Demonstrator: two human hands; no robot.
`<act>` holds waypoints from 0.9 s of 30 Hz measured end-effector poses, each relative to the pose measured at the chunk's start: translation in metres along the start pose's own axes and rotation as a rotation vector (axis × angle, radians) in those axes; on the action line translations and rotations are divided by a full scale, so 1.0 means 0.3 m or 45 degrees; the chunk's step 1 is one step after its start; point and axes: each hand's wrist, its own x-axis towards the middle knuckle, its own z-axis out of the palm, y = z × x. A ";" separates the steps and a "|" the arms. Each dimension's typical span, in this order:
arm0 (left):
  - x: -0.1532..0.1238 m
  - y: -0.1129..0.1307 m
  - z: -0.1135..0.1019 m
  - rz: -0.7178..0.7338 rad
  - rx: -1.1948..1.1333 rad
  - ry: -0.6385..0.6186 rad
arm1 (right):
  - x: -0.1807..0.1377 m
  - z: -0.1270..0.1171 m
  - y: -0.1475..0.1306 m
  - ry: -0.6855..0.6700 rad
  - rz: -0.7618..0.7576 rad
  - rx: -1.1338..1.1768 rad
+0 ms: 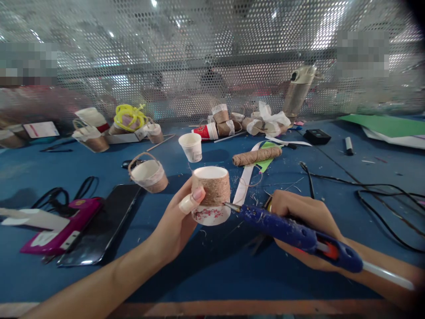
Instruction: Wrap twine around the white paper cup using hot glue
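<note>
My left hand (181, 217) is closed around a paper cup (211, 216), its thumb, with a wrap round it, pressed on the side. Brown twine (215, 188) covers one part of the cup; a white band with red blossoms shows below. In my right hand (302, 217) is a blue glue gun (282, 226), with a clear glue stick (387, 274) out of its back end. The gun's metal nozzle meets the cup's right side at the lower edge of the twine. A roll of twine (257, 156) lies behind, across a white ribbon (244, 184).
A twine-wrapped cup with a handle (151, 175) and a plain paper cup (190, 146) stand behind my left hand. At left lie a phone (99, 230) and a magenta power strip (63, 230). Black cables (368, 195) cross the right side. Several wrapped cups and a bottle (299, 91) line the mesh screen (186, 57).
</note>
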 end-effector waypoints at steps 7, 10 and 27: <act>-0.003 0.000 0.006 0.043 0.087 0.051 | -0.010 0.001 0.011 -0.075 -0.037 -0.032; -0.003 -0.004 0.008 0.077 0.056 0.057 | -0.012 0.001 0.013 -0.054 -0.029 -0.059; 0.000 -0.015 0.004 0.162 0.113 0.077 | -0.011 0.022 -0.004 0.033 -0.070 -0.120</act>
